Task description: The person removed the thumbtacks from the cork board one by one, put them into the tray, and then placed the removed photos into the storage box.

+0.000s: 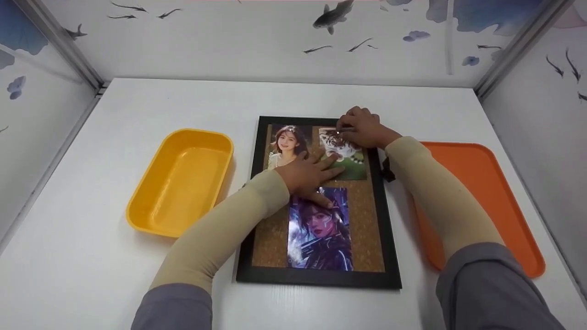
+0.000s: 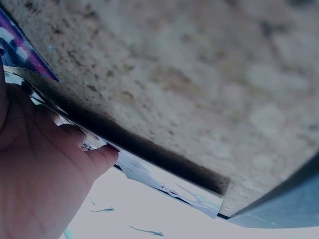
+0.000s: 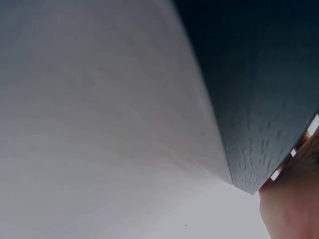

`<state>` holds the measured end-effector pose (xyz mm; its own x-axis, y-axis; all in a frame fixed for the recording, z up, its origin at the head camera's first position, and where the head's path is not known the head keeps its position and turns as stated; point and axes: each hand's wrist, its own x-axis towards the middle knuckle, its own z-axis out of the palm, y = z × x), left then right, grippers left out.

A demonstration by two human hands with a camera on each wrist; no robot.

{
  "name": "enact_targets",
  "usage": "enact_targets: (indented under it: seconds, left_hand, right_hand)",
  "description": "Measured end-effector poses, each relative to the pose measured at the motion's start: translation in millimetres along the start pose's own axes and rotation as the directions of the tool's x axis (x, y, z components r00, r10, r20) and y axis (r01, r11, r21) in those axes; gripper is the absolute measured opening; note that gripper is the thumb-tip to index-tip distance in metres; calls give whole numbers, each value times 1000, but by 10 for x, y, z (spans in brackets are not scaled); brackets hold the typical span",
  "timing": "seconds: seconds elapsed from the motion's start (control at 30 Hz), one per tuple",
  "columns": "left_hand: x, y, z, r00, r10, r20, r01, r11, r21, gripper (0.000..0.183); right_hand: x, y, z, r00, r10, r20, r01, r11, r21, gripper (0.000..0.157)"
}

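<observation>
A deep yellow plastic tray (image 1: 181, 188) sits at left on the white worktop (image 1: 69, 238). Beside it lies a black-framed cork board (image 1: 321, 277) with a portrait photo (image 1: 288, 149) in its upper-left part. The left hand (image 1: 308, 175), fingers spread, rests across the middle of the board, reaching onto the tiger picture (image 1: 353, 168) at upper right; below is a purple cyberpunk-style print (image 1: 318, 247). The right hand (image 1: 364, 128) bends thumb and fingers together at the tiger picture's top edge, by a tiny bright spot; whether it pinches anything cannot be told. Farther right, an orange tray (image 1: 477, 183) lies partly under the right forearm.
</observation>
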<state>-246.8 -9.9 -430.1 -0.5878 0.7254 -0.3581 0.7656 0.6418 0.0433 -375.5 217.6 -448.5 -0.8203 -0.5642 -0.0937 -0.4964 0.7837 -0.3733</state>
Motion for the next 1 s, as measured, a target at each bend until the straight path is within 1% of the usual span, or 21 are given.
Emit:
enact_targets:
  seconds: [0.2, 0.5, 0.73, 1.0]
  left_hand:
    - [-6, -1, 15, 1000, -10, 0, 10, 1000, 8, 101]
    - [-13, -5, 15, 1000, -10, -3, 10, 1000, -9, 101]
    - [-19, 3, 10, 1000, -2, -10, 2, 1000, -16, 101]
    - [-9, 12, -3, 1000, 0, -9, 0, 1000, -6, 100]
  right_hand:
    - [9, -2, 14, 1000, -10, 4, 10, 1000, 26, 17]
    - [15, -23, -6, 1000, 8, 8, -8, 999, 46, 16]
    - [18, 2, 2, 1000, 6, 15, -6, 1000, 26, 17]
    - [1, 6, -1, 1000, -7, 8, 7, 999, 33, 16]
